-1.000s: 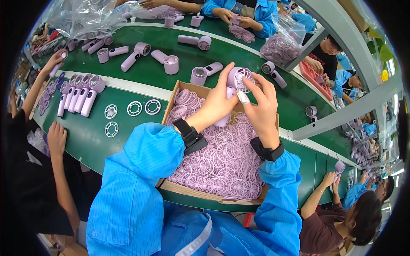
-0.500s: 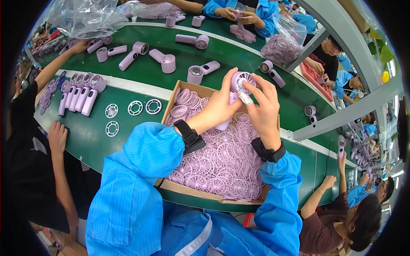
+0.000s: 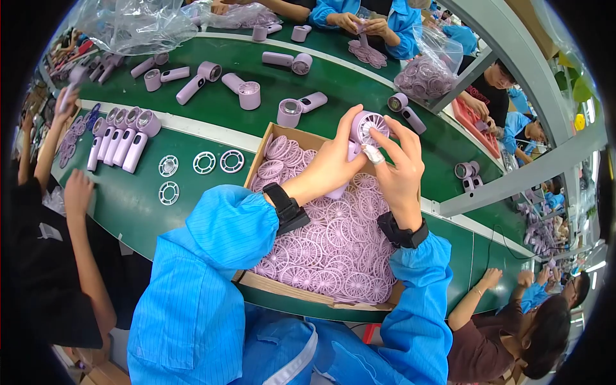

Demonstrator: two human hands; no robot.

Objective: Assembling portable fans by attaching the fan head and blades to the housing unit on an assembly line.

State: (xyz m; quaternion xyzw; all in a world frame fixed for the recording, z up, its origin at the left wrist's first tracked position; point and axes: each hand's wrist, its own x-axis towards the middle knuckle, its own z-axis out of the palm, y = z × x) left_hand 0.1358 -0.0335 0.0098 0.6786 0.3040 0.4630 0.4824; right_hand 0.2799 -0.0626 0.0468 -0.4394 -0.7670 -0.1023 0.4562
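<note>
A lilac handheld fan (image 3: 367, 126) is held over an open cardboard box (image 3: 273, 282). My left hand (image 3: 330, 163) wraps round the fan's handle and neck, its thumb up beside the round head. My right hand (image 3: 401, 160) curls about the head's other side, a fingertip on the spoked grille. White wrapping (image 3: 373, 154) covers one of its fingers. Most of the handle is hidden behind my left hand. Below both hands, the box is filled with loose lilac spoked grilles (image 3: 337, 247). Black bands circle both wrists.
Several fans (image 3: 249, 95) lie on the green conveyor (image 3: 224, 54) ahead. To the left, more fans (image 3: 120, 144) stand in a row beside several flat rings (image 3: 204, 162). A metal frame (image 3: 513, 176) slants across the right. Co-workers sit on both sides and opposite.
My hands keep hold of the fan, shifted only slightly. At left, a co-worker's hand has drawn back from the conveyor with a fan. At right, another co-worker's raised fan is no longer seen.
</note>
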